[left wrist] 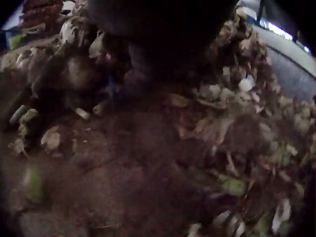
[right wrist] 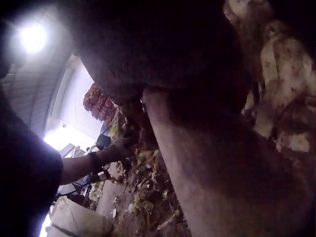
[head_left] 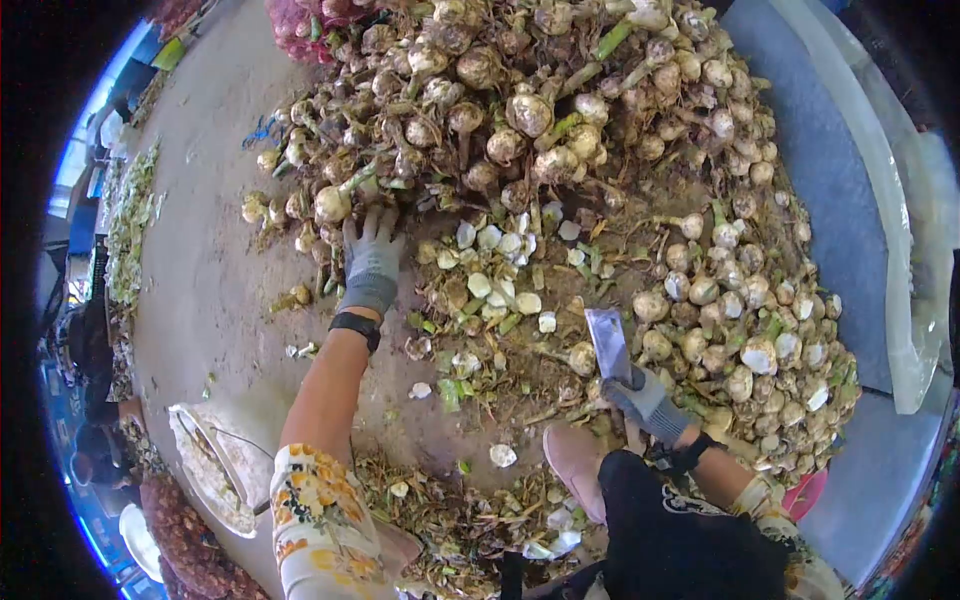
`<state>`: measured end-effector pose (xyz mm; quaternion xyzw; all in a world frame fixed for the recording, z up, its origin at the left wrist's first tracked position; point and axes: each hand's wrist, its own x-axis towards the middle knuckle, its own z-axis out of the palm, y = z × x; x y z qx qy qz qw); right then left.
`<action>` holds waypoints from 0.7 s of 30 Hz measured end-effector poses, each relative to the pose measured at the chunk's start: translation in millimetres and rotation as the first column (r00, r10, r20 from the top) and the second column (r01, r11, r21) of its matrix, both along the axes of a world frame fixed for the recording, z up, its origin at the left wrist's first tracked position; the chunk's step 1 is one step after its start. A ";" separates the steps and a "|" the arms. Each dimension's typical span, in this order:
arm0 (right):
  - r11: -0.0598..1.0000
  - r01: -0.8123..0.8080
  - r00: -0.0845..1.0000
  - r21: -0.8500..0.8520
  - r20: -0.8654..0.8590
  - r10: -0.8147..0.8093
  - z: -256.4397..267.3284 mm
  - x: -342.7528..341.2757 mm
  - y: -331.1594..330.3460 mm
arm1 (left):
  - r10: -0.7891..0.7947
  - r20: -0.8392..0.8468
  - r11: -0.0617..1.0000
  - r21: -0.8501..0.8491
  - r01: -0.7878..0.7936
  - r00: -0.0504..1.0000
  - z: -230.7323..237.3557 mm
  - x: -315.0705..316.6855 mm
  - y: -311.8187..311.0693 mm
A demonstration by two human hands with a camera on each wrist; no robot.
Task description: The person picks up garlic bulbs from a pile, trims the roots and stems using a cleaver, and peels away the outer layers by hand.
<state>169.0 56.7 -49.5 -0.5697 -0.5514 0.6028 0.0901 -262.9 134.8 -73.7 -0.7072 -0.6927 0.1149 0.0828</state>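
Note:
My left hand (head_left: 372, 262), in a grey work glove, reaches to the near edge of a heap of garlic bulbs (head_left: 530, 115). Its fingers stretch forward among the stalks, just right of a pale bulb (head_left: 332, 205). In the left wrist view that hand is a dark shape (left wrist: 163, 29) over blurred litter. My right hand (head_left: 648, 403), gloved too, grips a cleaver (head_left: 608, 340) whose broad blade points away from me. Trimmed bulbs (head_left: 758, 356) are piled beside this hand. The right wrist view is dark, with the gloved hand (right wrist: 163, 54) filling its top.
Cut root ends (head_left: 490, 270) and stalk scraps lie on the floor between my hands. More husks (head_left: 450, 510) gather near my pink shoe (head_left: 575, 470). A white sack (head_left: 235, 450) lies at left, a red net bag (head_left: 305, 25) at the far edge, and a grey panel (head_left: 830, 170) at right.

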 end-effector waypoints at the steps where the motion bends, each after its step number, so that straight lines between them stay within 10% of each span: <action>1: 1.000 0.009 1.000 -0.002 -0.014 -0.009 -12.0 -0.5 -5.1 | 0.023 0.128 0.998 0.052 -0.030 0.992 4.3 6.0 -5.8; 3: 1.000 0.006 1.000 0.024 -0.023 -0.005 -29.3 -2.3 -8.7 | -0.021 0.356 0.981 0.188 -0.049 0.934 31.4 29.9 -22.5; 4: 0.996 -0.016 0.999 0.092 -0.031 0.018 -21.8 -8.9 -2.4 | 0.041 0.728 0.980 0.104 -0.169 0.684 40.9 42.6 -33.5; 6: 0.971 -0.059 0.997 0.233 -0.035 0.069 13.7 -33.9 11.7 | 0.140 0.977 0.952 -0.178 -0.248 -0.160 56.2 69.2 -59.4; 9: 0.769 -0.201 0.978 0.606 0.086 0.188 53.4 -73.6 24.4 | 0.122 0.967 0.964 -0.170 -0.207 -0.226 66.8 106.9 -108.1; 10: 0.702 -0.268 0.961 0.659 0.125 0.248 58.5 -83.4 28.4 | 0.231 0.880 0.910 -0.347 -0.228 -0.416 81.8 122.4 -118.4; 14: 0.365 -0.317 0.925 0.876 0.199 0.325 69.7 -97.1 17.7 | 0.084 0.955 0.979 -0.132 -0.155 -0.283 91.8 149.1 -137.9; 18: 0.475 -0.281 0.945 0.834 0.157 0.286 64.8 -88.2 13.9 | 0.242 0.853 0.910 -0.365 -0.198 -0.463 99.2 147.9 -143.8; 21: 0.779 -0.106 0.991 0.618 0.007 0.130 68.0 -65.3 43.6 | 0.103 0.950 0.805 -0.255 -0.536 -0.296 98.7 86.8 -164.2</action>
